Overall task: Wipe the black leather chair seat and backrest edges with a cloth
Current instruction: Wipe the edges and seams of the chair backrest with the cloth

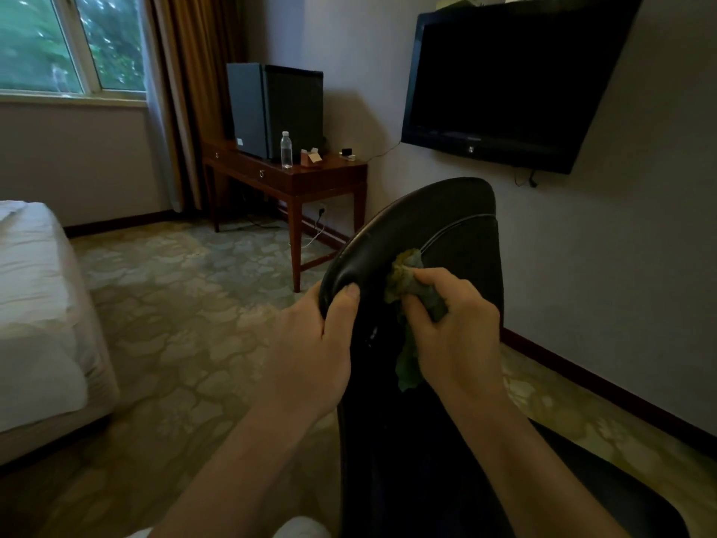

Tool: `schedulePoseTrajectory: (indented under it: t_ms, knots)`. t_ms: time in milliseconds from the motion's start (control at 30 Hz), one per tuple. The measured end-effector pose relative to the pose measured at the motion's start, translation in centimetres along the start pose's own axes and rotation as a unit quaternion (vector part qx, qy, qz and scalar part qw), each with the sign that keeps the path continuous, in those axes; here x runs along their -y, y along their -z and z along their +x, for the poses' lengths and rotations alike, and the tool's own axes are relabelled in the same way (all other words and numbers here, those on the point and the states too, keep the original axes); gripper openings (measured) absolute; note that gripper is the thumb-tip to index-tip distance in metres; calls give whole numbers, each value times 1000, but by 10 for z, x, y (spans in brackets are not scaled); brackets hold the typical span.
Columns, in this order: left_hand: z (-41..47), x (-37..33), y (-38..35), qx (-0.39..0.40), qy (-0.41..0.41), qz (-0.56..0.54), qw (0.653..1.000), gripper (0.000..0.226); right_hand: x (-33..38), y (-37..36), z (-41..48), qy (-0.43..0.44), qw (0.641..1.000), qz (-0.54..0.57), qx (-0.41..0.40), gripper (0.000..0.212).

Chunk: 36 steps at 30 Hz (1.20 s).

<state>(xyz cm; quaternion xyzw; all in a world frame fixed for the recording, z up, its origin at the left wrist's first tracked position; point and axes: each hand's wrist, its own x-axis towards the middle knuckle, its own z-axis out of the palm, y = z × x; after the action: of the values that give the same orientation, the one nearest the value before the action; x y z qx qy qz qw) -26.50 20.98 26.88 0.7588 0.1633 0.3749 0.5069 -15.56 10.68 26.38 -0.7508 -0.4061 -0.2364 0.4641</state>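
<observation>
The black leather chair [426, 227] stands right in front of me, its curved backrest rising in the centre-right of the view. My left hand [314, 347] grips the backrest's left edge, thumb on the front face and fingers hidden behind. My right hand [454, 335] holds a crumpled green-yellow cloth [403, 277] and presses it against the leather just right of that edge. One tail of the cloth hangs down below my right hand. The seat lies dark at the bottom of the view.
A wooden side table [298, 180] against the far wall carries a black mini fridge [275, 110], a water bottle [286, 149] and small items. A wall-mounted TV [504, 79] hangs at upper right. A white bed [35, 304] is on the left, with patterned carpet [186, 304] between.
</observation>
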Motion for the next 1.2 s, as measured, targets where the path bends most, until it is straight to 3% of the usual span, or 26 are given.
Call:
schedulePoseTrajectory:
  t_ms: [267, 467, 700, 967, 1200]
  knots:
    - [-1, 2, -3, -12, 10, -12, 1000, 27, 8, 0, -19, 39, 999, -12, -8, 26]
    - [0, -1, -1, -12, -1, -6, 1000, 29, -7, -1, 10, -30, 1000, 1, 4, 22]
    - [1, 2, -2, -15, -2, -9, 1000, 26, 5, -3, -17, 7, 1000, -1, -11, 28]
    - [-1, 1, 1, 0, -8, 1, 1000, 33, -15, -3, 12, -62, 998, 12, 13, 24]
    - [1, 1, 0, 4, -5, -3, 1000, 26, -4, -2, -11, -12, 1000, 18, 1, 28]
